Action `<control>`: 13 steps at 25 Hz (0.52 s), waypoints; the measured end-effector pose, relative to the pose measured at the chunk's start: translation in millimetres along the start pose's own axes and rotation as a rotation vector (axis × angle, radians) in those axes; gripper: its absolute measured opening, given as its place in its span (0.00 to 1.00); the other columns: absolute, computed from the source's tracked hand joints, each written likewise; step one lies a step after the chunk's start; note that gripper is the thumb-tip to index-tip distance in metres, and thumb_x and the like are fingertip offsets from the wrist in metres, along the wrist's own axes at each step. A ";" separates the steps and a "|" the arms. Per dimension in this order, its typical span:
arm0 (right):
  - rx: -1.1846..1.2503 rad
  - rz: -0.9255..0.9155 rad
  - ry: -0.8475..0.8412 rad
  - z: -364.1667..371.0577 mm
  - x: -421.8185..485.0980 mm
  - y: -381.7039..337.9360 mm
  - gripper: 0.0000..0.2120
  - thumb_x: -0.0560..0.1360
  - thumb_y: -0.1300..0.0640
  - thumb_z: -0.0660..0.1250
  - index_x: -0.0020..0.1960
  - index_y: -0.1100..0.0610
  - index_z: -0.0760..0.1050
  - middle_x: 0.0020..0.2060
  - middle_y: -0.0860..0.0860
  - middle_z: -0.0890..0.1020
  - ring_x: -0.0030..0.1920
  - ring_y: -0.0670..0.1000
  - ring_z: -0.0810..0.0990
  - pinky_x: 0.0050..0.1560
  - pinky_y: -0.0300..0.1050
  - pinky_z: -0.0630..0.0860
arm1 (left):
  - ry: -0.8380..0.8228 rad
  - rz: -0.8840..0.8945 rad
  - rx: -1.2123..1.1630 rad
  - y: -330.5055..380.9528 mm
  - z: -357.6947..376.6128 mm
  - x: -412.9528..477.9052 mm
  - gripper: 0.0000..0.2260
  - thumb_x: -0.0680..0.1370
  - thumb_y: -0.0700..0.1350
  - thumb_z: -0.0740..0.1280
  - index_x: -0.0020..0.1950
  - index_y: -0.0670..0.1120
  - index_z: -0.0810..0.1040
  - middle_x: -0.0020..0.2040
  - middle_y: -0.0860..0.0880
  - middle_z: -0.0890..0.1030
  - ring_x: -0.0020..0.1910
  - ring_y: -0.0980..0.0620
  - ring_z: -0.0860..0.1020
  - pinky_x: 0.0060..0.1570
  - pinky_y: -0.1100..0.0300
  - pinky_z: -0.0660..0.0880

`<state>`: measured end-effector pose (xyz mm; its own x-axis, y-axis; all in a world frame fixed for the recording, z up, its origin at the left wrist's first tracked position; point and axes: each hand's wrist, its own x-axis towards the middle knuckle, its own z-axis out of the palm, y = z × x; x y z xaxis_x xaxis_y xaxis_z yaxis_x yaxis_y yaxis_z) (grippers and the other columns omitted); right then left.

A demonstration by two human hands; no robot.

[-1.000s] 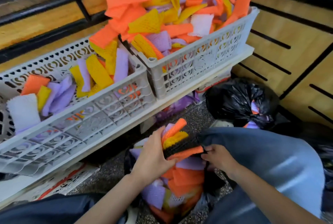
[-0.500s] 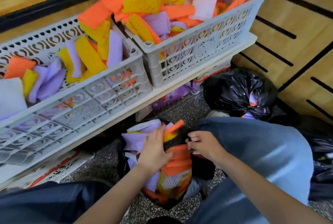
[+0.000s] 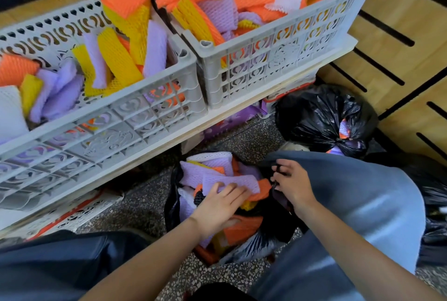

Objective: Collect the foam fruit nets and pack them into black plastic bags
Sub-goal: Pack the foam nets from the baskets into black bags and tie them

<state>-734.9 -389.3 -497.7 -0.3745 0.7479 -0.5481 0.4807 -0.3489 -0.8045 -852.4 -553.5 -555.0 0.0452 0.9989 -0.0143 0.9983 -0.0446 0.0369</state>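
Foam nets are sitting heaped in the black bag on the floor, between the knees. Left hand is pressing flat-fingered on them, probably compacting. Right hand is pinching the bag rim, keeping its mouth open. Grey crates above are holding more; tied bag is lying nearby.

This looks like a sorting and packing corner of a shop or storeroom. Two grey perforated plastic crates, heaped with orange, yellow, purple and white foam fruit nets, stand side by side on a pale low shelf board. Below, on the speckled terrazzo floor, sit a tied black plastic bag and an open black plastic bag stuffed with nets. Slotted wooden panelling runs alongside.
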 end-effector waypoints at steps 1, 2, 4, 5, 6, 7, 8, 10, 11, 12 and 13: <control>0.008 0.015 -0.002 -0.5 2.0 -1.0 0.15 0.76 0.71 0.61 0.62 0.64 0.71 0.47 0.54 0.77 0.35 0.48 0.76 0.28 0.35 0.73 | -0.013 -0.001 0.020 -1.1 1.7 -2.9 0.44 0.58 0.62 0.76 0.68 0.45 0.66 0.60 0.50 0.77 0.59 0.49 0.69 0.55 0.53 0.65; 0.005 0.026 -0.042 1.1 0.7 -3.3 0.14 0.76 0.70 0.61 0.61 0.64 0.71 0.47 0.55 0.78 0.35 0.49 0.76 0.30 0.37 0.74 | -0.027 -0.021 0.036 -2.5 3.4 -5.0 0.44 0.57 0.61 0.77 0.68 0.45 0.66 0.60 0.50 0.78 0.59 0.49 0.71 0.56 0.52 0.68; -0.029 0.015 -0.192 7.4 -11.2 -9.0 0.12 0.76 0.69 0.63 0.59 0.62 0.73 0.45 0.56 0.79 0.37 0.50 0.77 0.36 0.41 0.75 | -0.059 -0.099 0.047 -5.7 6.5 -1.9 0.43 0.57 0.61 0.78 0.67 0.46 0.71 0.59 0.50 0.79 0.59 0.47 0.76 0.54 0.49 0.75; -0.069 -0.006 -0.265 11.0 -18.4 -11.3 0.11 0.76 0.68 0.64 0.57 0.61 0.74 0.44 0.55 0.80 0.37 0.49 0.77 0.37 0.41 0.76 | -0.078 -0.141 0.063 -7.5 7.5 3.1 0.41 0.57 0.62 0.78 0.66 0.46 0.74 0.59 0.50 0.80 0.58 0.46 0.78 0.53 0.46 0.76; -0.124 -0.033 -0.324 13.9 -25.1 -14.4 0.10 0.76 0.66 0.65 0.56 0.59 0.74 0.44 0.54 0.80 0.37 0.48 0.78 0.37 0.41 0.76 | -0.104 -0.183 0.090 -10.1 7.9 10.0 0.39 0.58 0.63 0.77 0.64 0.47 0.77 0.59 0.49 0.81 0.57 0.46 0.79 0.53 0.44 0.76; -0.178 -0.063 -0.368 16.2 -30.1 -17.2 0.09 0.76 0.65 0.66 0.55 0.57 0.74 0.46 0.54 0.81 0.37 0.48 0.79 0.37 0.39 0.77 | -0.124 -0.233 0.108 -13.1 7.1 17.1 0.37 0.58 0.64 0.76 0.63 0.48 0.79 0.58 0.49 0.81 0.57 0.45 0.79 0.53 0.43 0.76; -0.201 -0.089 -0.394 18.1 -32.3 -18.0 0.10 0.75 0.64 0.66 0.55 0.56 0.74 0.48 0.54 0.81 0.38 0.47 0.80 0.36 0.37 0.77 | -0.120 -0.286 0.110 -16.5 6.3 23.6 0.35 0.58 0.65 0.76 0.61 0.49 0.80 0.57 0.48 0.81 0.56 0.45 0.79 0.54 0.44 0.75; -0.144 -0.099 -0.378 21.3 -34.4 -17.4 0.13 0.75 0.66 0.67 0.57 0.56 0.72 0.49 0.53 0.81 0.39 0.45 0.79 0.36 0.34 0.77 | -0.107 -0.379 0.081 -23.0 5.6 31.0 0.33 0.60 0.64 0.76 0.60 0.50 0.79 0.53 0.46 0.80 0.52 0.45 0.79 0.56 0.47 0.75; -0.070 -0.066 -0.329 21.7 -33.8 -16.5 0.15 0.74 0.67 0.67 0.58 0.56 0.71 0.48 0.52 0.81 0.40 0.44 0.79 0.37 0.34 0.76 | -0.103 -0.397 0.054 -25.6 6.4 32.2 0.33 0.62 0.63 0.75 0.62 0.49 0.78 0.52 0.45 0.79 0.52 0.45 0.78 0.57 0.47 0.74; 0.012 -0.013 -0.266 21.0 -32.0 -13.4 0.16 0.74 0.67 0.68 0.58 0.56 0.69 0.46 0.51 0.81 0.41 0.44 0.79 0.37 0.34 0.76 | -0.076 -0.399 0.017 -27.6 8.3 32.5 0.33 0.64 0.62 0.74 0.65 0.47 0.75 0.53 0.44 0.78 0.53 0.43 0.78 0.60 0.46 0.72; 0.073 0.052 -0.216 18.4 -29.8 -8.8 0.16 0.74 0.67 0.68 0.58 0.57 0.69 0.44 0.52 0.81 0.41 0.45 0.79 0.38 0.36 0.76 | -0.044 -0.386 -0.027 -29.6 8.8 32.4 0.34 0.66 0.60 0.74 0.67 0.44 0.73 0.54 0.44 0.78 0.55 0.42 0.77 0.62 0.45 0.71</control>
<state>-742.6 -418.9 -478.5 -0.5158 0.5923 -0.6189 0.4480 -0.4293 -0.7842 -880.1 -520.0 -565.3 -0.3315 0.9404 -0.0754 0.9410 0.3354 0.0461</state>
